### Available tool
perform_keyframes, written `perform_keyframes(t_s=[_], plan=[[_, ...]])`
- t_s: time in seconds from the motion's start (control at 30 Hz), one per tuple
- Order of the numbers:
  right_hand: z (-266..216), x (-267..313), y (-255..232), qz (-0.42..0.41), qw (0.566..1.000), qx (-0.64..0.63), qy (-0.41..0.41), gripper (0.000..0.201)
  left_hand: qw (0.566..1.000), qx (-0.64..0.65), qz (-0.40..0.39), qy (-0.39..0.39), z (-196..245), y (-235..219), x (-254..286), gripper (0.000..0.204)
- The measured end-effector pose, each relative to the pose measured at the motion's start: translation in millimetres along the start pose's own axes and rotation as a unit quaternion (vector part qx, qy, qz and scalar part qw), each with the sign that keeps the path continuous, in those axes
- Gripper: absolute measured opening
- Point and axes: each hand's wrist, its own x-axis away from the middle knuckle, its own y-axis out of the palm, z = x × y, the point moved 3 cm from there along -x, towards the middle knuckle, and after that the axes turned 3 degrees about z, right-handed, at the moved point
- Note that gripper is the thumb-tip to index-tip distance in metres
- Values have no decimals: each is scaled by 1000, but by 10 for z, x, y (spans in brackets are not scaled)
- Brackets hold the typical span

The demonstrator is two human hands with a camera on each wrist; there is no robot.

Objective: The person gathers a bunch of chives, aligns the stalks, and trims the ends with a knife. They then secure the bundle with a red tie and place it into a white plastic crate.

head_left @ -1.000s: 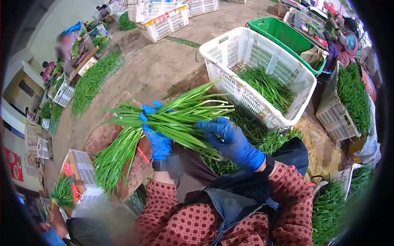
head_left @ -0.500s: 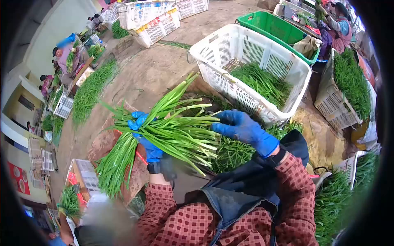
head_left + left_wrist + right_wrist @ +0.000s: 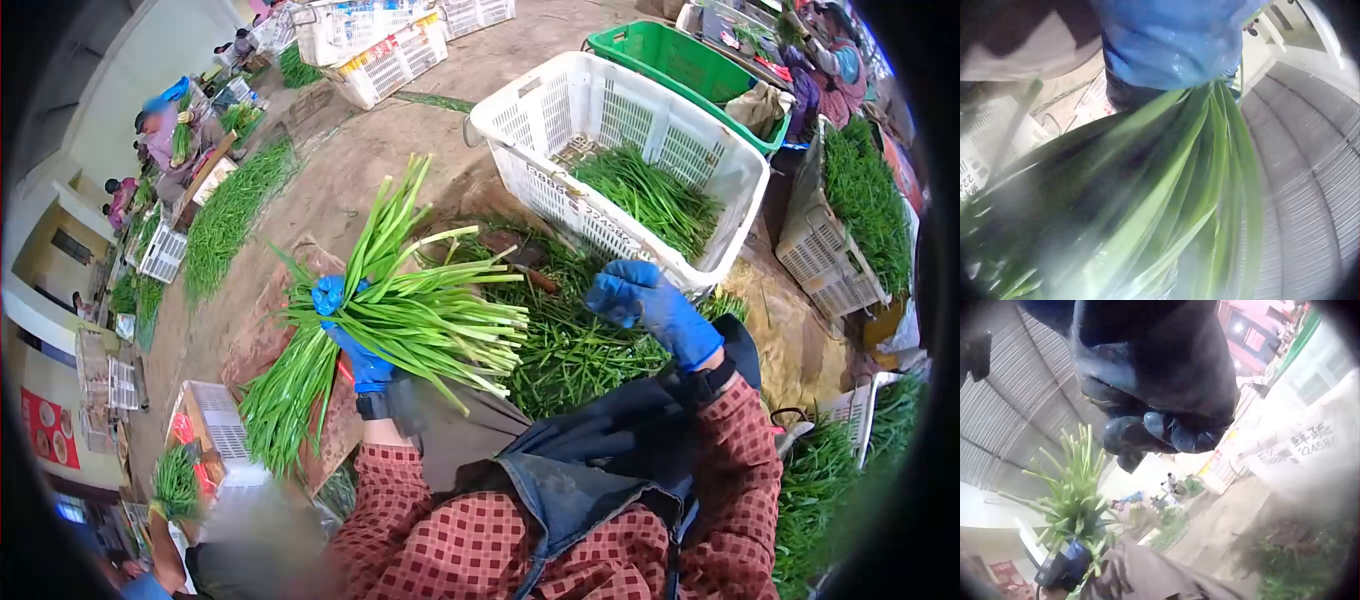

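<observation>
My blue-gloved left hand (image 3: pixel 364 362) grips a thick bunch of garlic chives (image 3: pixel 440 315), fingers wrapped round its middle. Pale stem ends fan out toward the right and upward, while long leaves hang down on the left. Close up in the left wrist view, flat leaves (image 3: pixel 1172 181) spread from the glove. My right hand (image 3: pixel 660 310), also gloved in blue, is raised apart from the bunch, near the white crate. Its fingers are curled in, with nothing visible in them in the right wrist view. Loose chives (image 3: pixel 580 360) lie in a heap beneath it.
A white plastic crate (image 3: pixel 620 225) holding more chives stands ahead on the right, with a green crate (image 3: pixel 670 62) behind it. Another filled crate (image 3: pixel 830 250) is at far right. Chives (image 3: pixel 235 215) are spread on the floor at left, where other people sit.
My right hand has drawn away from the stem ends to the right, and its fingers have curled in. The bunch in my left hand has fanned wider, some stems now pointing upward.
</observation>
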Motion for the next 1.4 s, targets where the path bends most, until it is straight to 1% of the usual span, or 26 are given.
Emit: perform_keyframes(t_s=[0.07, 0.13, 0.17, 0.2, 0.23, 0.27, 0.3, 0.33, 0.37, 0.4, 0.47, 0.57, 0.73, 0.87, 0.9, 0.93, 1.0, 1.07, 1.13, 1.2, 1.23, 1.27, 1.3, 1.33, 1.37, 1.4], plan=[[-121, 7, -42, -32, 999, -16, -28, 25, 998, 33, 56, -16, 16, -229, -98, 21], [-230, -9, -83, 43, 998, 1, -54, 27, 991, 68, 109, -34, 39, -298, -131, 20], [-123, -77, -109, 27, 995, -61, -74, 24, 997, 63, -40, -35, 51, -226, -137, 18], [125, -195, -119, 26, 995, -59, -77, 24, 996, 65, -43, -33, 52, -141, -101, 18], [457, -309, -67, -18, 930, 354, -94, 25, 983, 140, -100, -64, 45, 35, -25, 18], [680, -319, -27, -54, 702, 704, -93, 27, 960, 212, -158, -97, 37, 244, 55, 18], [657, -217, 71, 27, 663, 747, -40, 26, 968, 179, -150, -96, 41, 428, 153, 15], [631, -253, 59, 28, 660, 749, -39, 26, 967, 183, -150, -96, 42, 486, 170, 15], [542, -320, 39, 45, 871, 476, -118, 29, 959, 219, -142, -114, 32, 502, 195, 14], [470, -373, 10, 58, 973, 137, -176, 32, 950, 251, -133, -133, 35, 504, 229, 13], [-226, -90, 264, 48, 963, 160, -212, 34, 938, 282, -123, -159, 11, 508, 218, 11], [-452, -21, 648, -50, 992, 11, -119, 35, 932, 277, -163, -167, -50, 571, 243, 16], [-222, -172, 922, -48, 983, -139, -107, 29, 948, 252, -136, -140, -89, 577, 283, 14], [-239, -162, 683, -4, 982, -112, -152, 27, 950, 241, -147, -136, -65, 539, 267, 12], [-180, -173, 517, 61, 980, -150, -112, 25, 951, 240, -144, -130, -32, 492, 224, 11], [-286, -104, 393, 54, 968, -190, -153, 24, 953, 239, -141, -122, 7, 426, 176, 10], [-255, -96, -67, 212, 960, -33, -179, 28, 954, 230, -158, -108, 92, 382, 117, 8], [-236, -29, -303, 248, 930, -154, -223, 20, 995, 103, -6, 1, 215, 438, 139, 7], [-36, -45, -605, 282, 924, -70, -249, 20, 996, 75, -50, 2, 286, 366, 46, 6], [308, -107, -731, 277, 921, 15, -273, 20, 995, 33, -86, 37, 333, 383, -23, 10], [543, -108, -769, 250, 946, 63, -198, 13, 996, 68, -35, 47, 333, 276, -81, 12], [1099, -363, -967, 126, 973, -81, -177, 12, 996, 68, -35, 49, 336, 311, -76, 12], [1100, -188, -833, 95, 913, 331, -218, 15, 995, 69, -8, 67, 347, 360, -64, 13], [1015, -22, -642, 50, 692, 685, -220, 20, 994, 71, 19, 86, 364, 394, -60, 15], [710, 60, -426, 50, 692, 685, -222, 20, 992, 92, 45, 69, 371, 393, -68, 20], [355, 83, -166, 19, 722, 676, -143, 22, 992, 92, 44, 70, 392, 403, -76, 20]])
